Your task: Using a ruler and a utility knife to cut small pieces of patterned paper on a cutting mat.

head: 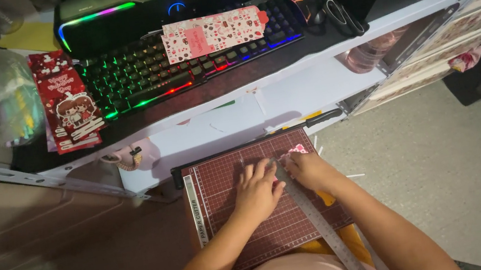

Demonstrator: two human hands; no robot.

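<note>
Lower ctr of frame: left hand presses flat, fingers spread, on dark red gridded paper cutter board; right hand pinches small pink patterned paper beside metal ruler blade arm.

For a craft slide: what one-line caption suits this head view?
Both hands, left hand and right hand, press pink patterned paper onto a dark red gridded paper cutter below a backlit keyboard.
</note>
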